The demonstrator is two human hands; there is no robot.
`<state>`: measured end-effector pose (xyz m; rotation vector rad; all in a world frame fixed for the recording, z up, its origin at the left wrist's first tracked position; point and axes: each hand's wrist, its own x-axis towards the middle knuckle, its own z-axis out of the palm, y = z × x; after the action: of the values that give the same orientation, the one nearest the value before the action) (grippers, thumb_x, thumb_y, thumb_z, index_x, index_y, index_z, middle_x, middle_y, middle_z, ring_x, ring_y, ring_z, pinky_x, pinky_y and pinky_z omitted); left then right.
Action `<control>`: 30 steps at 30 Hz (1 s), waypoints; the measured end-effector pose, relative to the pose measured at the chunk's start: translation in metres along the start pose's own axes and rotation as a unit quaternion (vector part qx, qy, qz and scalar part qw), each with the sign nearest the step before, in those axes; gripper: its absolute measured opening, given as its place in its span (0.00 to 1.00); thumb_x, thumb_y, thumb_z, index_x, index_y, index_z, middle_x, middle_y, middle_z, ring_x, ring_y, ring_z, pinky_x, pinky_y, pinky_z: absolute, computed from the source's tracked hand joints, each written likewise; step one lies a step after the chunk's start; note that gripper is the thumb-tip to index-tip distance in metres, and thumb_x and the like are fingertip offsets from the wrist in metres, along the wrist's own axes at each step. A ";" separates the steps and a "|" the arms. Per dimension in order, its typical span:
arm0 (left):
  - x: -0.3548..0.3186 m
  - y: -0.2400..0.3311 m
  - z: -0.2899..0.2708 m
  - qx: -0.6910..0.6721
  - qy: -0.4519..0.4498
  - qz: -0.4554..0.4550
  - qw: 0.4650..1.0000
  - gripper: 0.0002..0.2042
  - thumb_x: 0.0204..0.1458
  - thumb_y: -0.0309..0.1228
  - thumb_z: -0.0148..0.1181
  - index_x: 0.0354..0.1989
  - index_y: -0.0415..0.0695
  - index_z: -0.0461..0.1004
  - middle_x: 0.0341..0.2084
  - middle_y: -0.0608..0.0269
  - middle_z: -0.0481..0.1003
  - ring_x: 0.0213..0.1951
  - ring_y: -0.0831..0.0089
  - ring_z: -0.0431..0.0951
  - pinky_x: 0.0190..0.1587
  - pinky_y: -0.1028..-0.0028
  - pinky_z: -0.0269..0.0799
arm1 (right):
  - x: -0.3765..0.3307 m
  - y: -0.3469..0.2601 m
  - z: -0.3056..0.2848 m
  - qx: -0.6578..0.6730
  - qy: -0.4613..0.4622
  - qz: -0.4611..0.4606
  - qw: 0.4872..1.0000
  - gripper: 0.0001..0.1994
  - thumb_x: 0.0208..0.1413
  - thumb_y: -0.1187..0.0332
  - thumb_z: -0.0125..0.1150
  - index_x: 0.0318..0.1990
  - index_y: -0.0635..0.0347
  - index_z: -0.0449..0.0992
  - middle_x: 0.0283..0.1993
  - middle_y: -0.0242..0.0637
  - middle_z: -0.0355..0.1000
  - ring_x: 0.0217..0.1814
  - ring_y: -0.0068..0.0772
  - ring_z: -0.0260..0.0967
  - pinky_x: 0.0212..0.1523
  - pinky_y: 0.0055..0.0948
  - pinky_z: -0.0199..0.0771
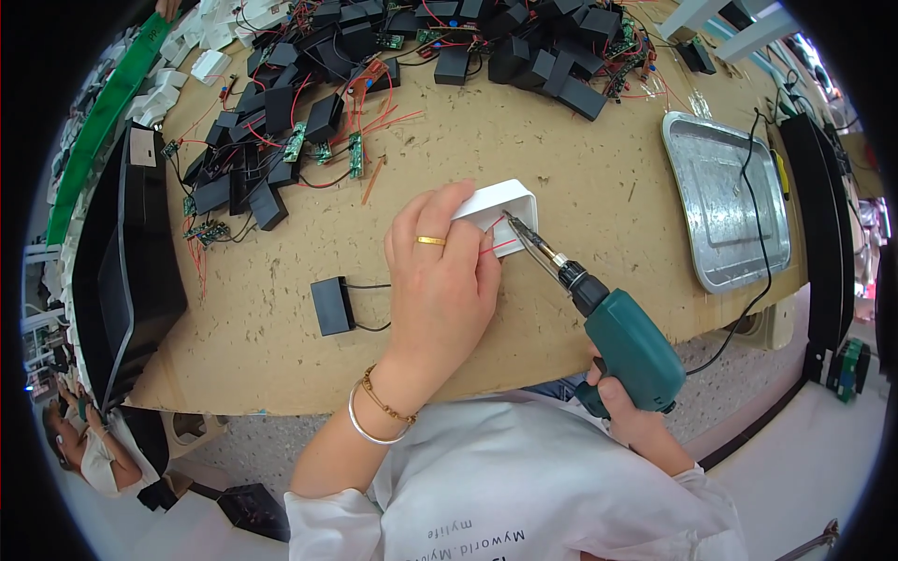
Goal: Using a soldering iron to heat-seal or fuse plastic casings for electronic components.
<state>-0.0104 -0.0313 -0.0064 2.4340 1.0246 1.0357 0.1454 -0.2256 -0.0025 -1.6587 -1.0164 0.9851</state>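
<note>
Fingers of the left hand (pixel 440 280) curl down over a small white plastic housing (pixel 505 210), pinning it flat against the brown board worktop (pixel 524 131); a gold ring sits on one finger, and a chain and a silver bangle circle the wrist. That housing is a shallow rectangular shell with rounded corners and a raised rim, its open side facing up, lying near the middle of the worktop. Thin red wires (pixel 500 245) trail out of it from under the fingertips. Most of its near half is hidden by the hand, so what lies inside cannot be made out.

Closed around the pistol grip of a teal electric screwdriver (pixel 629 348), the right hand (pixel 636 416) holds the tool slanted up and to the left. Its long metal bit (pixel 531 243) reaches into the housing's open side, the tip just beside the left fingertips. A black cord runs from the tool off toward the right.

Left of the hand, apart from it, a single black box module (pixel 331 306) with black leads lies on the worktop. Across the far edge spreads a heap of black modules, green circuit boards and red wires (pixel 309 122). An empty-looking metal tray (pixel 725 201) rests to the right, and a black bin (pixel 131 252) stands at the left edge.
</note>
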 end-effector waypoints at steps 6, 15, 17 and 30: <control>0.002 -0.004 0.002 0.004 0.001 -0.006 1.000 0.07 0.42 0.20 0.59 0.30 0.37 0.69 0.49 0.55 0.67 0.51 0.53 0.65 0.52 0.60 0.61 | 0.005 0.008 0.003 0.029 0.005 -0.036 0.999 0.25 0.52 0.53 0.60 0.47 0.67 0.69 0.31 0.32 0.69 0.31 0.23 0.66 0.33 0.23 0.66; 0.007 0.000 -0.008 -0.006 0.005 -0.006 1.000 0.07 0.38 0.20 0.58 0.26 0.36 0.68 0.48 0.49 0.67 0.49 0.49 0.65 0.50 0.55 0.61 | 0.001 0.006 0.002 -0.005 0.019 -0.063 0.998 0.16 0.45 0.69 0.61 0.41 0.67 0.72 0.26 0.33 0.71 0.27 0.26 0.70 0.30 0.25 0.70; 0.002 -0.004 -0.001 -0.010 0.013 -0.006 1.000 0.07 0.37 0.20 0.58 0.26 0.36 0.67 0.49 0.48 0.67 0.49 0.50 0.65 0.50 0.54 0.61 | -0.004 0.030 0.002 -0.043 0.033 -0.080 0.995 0.13 0.43 0.73 0.60 0.39 0.66 0.72 0.25 0.34 0.72 0.26 0.27 0.71 0.30 0.26 0.71; 0.000 0.000 0.000 0.004 0.031 -0.001 1.000 0.06 0.42 0.22 0.58 0.28 0.37 0.67 0.48 0.51 0.67 0.50 0.51 0.65 0.51 0.58 0.62 | -0.007 0.026 0.007 0.108 0.077 0.068 0.989 0.29 0.44 0.67 0.72 0.52 0.68 0.64 0.46 0.44 0.69 0.45 0.35 0.67 0.44 0.33 0.70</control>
<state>-0.0108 -0.0311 -0.0064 2.4213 1.0516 1.1140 0.1417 -0.2360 -0.0282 -1.6114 -0.6763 1.0017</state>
